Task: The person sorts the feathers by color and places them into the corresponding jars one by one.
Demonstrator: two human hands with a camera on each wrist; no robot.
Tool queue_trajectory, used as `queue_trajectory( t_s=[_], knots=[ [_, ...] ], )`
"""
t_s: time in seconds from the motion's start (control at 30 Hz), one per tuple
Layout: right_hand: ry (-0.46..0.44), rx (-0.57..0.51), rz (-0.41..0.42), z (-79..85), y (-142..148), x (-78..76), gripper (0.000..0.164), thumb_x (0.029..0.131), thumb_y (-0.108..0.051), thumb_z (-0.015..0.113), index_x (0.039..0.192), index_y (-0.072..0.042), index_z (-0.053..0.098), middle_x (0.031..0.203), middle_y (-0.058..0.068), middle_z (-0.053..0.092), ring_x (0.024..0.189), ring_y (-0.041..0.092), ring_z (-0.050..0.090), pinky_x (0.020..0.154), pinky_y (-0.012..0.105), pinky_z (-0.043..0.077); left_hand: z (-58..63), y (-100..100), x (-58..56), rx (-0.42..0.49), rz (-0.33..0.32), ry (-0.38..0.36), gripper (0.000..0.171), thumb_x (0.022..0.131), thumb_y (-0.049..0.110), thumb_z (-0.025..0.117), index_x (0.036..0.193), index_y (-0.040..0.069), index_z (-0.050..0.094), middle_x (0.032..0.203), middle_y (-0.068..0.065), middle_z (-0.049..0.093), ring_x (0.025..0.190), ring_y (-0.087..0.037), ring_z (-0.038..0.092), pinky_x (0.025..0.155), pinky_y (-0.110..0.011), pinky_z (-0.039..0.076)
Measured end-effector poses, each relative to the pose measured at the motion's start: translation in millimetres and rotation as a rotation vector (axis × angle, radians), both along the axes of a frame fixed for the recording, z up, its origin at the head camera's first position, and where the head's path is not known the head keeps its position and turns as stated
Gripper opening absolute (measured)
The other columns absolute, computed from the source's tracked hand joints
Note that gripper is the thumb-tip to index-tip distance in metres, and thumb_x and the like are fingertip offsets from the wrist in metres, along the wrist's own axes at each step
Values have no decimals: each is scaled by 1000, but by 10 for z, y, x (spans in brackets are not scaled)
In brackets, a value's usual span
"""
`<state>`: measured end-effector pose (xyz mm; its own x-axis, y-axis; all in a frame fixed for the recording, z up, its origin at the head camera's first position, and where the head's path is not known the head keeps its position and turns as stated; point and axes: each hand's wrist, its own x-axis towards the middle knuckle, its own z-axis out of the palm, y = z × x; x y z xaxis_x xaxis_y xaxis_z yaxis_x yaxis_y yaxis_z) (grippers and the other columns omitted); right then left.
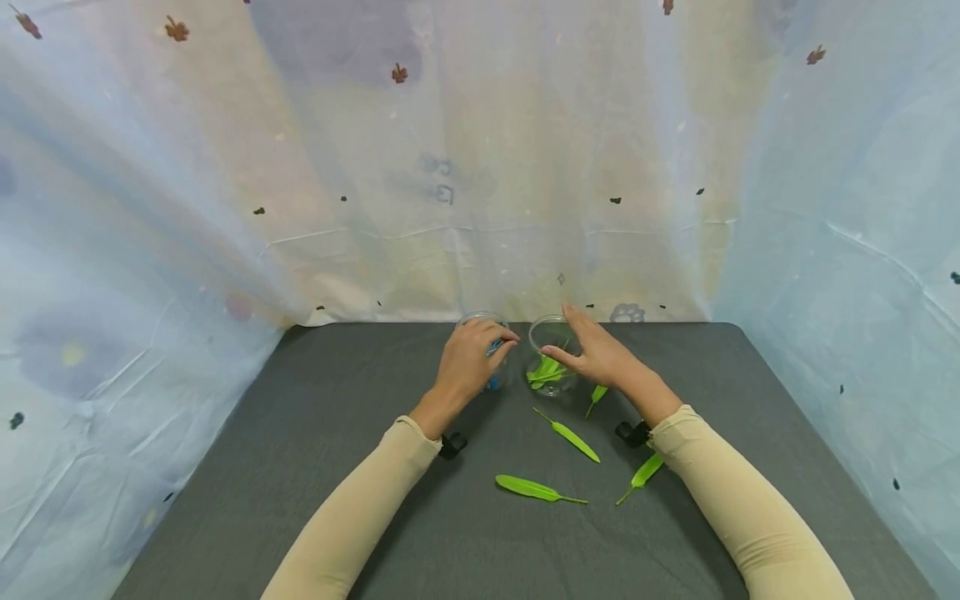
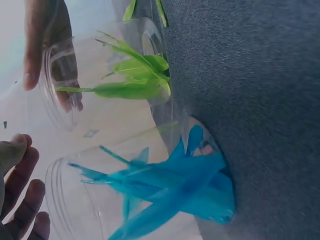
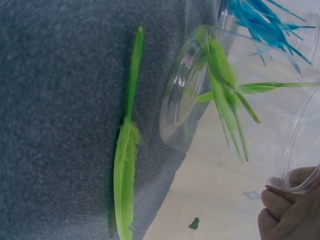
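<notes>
My left hand (image 1: 468,354) is over the mouth of a clear jar (image 1: 494,381) with blue feathers (image 2: 185,187) inside. Its fingers are loosely bent and the thumb tip is close to the index finger. In the left wrist view nothing shows between them. At the rim of a second clear jar (image 1: 551,390), holding green feathers (image 3: 222,75), my right hand (image 1: 600,354) has its thumb spread from the fingers. The thumb is near the front of the rim, with fingers toward the back right. Whether it touches the jar is hard to tell.
Loose green feathers lie nearer me on the dark grey cloth: one (image 1: 573,442) before the jars, one (image 1: 528,487) closer, another (image 1: 645,475) by the right sleeve, and one (image 1: 597,397) beside the green jar. A patterned curtain (image 1: 487,167) hangs behind the table.
</notes>
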<state>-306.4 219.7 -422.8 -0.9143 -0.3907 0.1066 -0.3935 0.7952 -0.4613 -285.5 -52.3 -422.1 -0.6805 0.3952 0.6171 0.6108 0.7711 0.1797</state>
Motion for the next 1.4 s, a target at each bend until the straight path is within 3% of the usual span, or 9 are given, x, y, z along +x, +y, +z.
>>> queue_trajectory(
  t_s=[0.33,0.6,0.9,1.13,1.3,1.4],
  knots=[
    [5,5,5,-19,9,-9,110,102,-74,55,174,-7,5,179,21,8,164,47,9,127,72,20,-35,-154,211,-12,-66,-35,13,100,31,79,109,23,83,107,6,78,92,-16,68,77,-34,56],
    [4,11,4,-17,7,-11,111,102,-74,55,174,-9,2,179,21,8,165,45,6,127,72,19,-120,-233,398,-84,-130,-66,10,99,28,80,108,23,83,105,7,79,92,-15,72,85,-38,61],
    [6,8,6,-15,7,-11,110,102,-73,55,174,-12,0,179,20,7,165,45,7,127,72,20,-246,-227,553,-136,-176,-127,6,98,24,82,104,25,83,103,9,78,89,-12,71,81,-36,61],
    [2,7,8,-26,18,-11,110,102,-73,55,174,-12,-1,180,20,6,164,46,8,127,73,20,-302,-169,696,-173,-259,-173,5,100,27,80,104,26,83,100,11,76,82,-10,66,74,-31,57],
    [5,7,5,-27,16,-15,110,102,-74,55,174,-9,3,179,21,8,164,48,8,126,74,20,-317,-83,813,-261,-297,-221,9,102,33,78,107,29,83,102,13,76,79,-7,62,71,-25,51],
    [7,7,6,-25,15,-15,111,101,-74,55,174,-8,4,179,21,8,164,47,8,126,74,20,-304,-7,891,-325,-336,-269,13,102,37,77,110,29,83,104,14,76,84,-4,64,77,-24,53]
  ],
)
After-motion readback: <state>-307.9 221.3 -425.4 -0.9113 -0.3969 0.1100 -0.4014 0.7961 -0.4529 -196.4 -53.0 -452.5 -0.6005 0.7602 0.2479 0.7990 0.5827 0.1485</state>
